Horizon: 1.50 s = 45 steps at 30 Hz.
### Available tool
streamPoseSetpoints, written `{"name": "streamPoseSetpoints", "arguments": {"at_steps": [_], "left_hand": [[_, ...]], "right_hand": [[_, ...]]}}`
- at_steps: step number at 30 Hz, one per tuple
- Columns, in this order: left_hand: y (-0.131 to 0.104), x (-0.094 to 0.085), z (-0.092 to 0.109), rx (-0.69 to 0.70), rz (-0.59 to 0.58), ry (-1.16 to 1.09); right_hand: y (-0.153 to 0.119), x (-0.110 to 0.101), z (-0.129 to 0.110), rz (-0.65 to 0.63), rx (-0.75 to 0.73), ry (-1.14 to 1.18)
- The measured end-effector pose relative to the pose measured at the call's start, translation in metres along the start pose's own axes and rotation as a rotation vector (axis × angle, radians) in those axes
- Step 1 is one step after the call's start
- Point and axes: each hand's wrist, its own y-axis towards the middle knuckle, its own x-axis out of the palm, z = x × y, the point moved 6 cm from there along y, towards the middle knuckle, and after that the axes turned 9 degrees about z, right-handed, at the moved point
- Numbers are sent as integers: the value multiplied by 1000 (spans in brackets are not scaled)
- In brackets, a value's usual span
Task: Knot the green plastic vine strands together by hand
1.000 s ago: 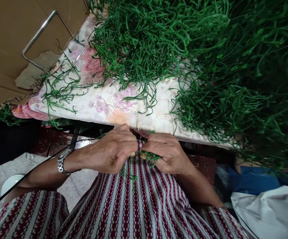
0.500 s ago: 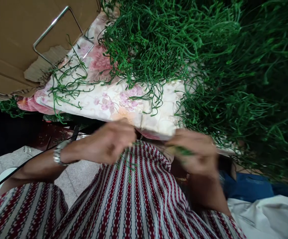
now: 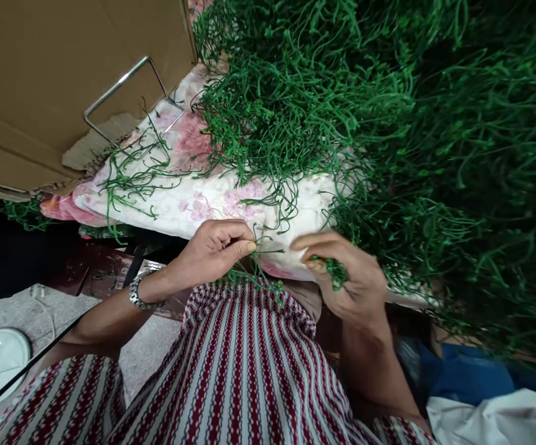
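Note:
My left hand, a metal-band watch on its wrist, pinches a thin green branched stem between thumb and forefinger. More green sprigs hang below those fingertips over the striped garment. Just to the right, my right hand is curled around a small green bunch of stems; its thumb and forefinger are close together and slightly blurred. Both hands are apart, at the near edge of the floral cloth. Whether the stems are plastic or real, I cannot tell.
A large heap of green stems covers the far and right side. A few loose stems lie at left, near a cardboard box with a metal wire frame. White round lid lower left; white cloth lower right.
My hands have come closer together, the left turning so its pinched fingertips show, the right moving slightly left and up. The whole view has shifted a little.

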Motion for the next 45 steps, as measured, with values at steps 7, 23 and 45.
{"name": "streamPoseSetpoints", "arguments": {"at_steps": [7, 23, 45], "left_hand": [[-6, 4, -9, -73, 127, -90], [-7, -14, -26, -141, 440, -425], [3, -3, -8, 50, 293, -214]], "right_hand": [[-5, 48, 10, -102, 246, 52], [-22, 59, 4, -136, 146, 262], [3, 44, -6, -232, 133, -66]]}}
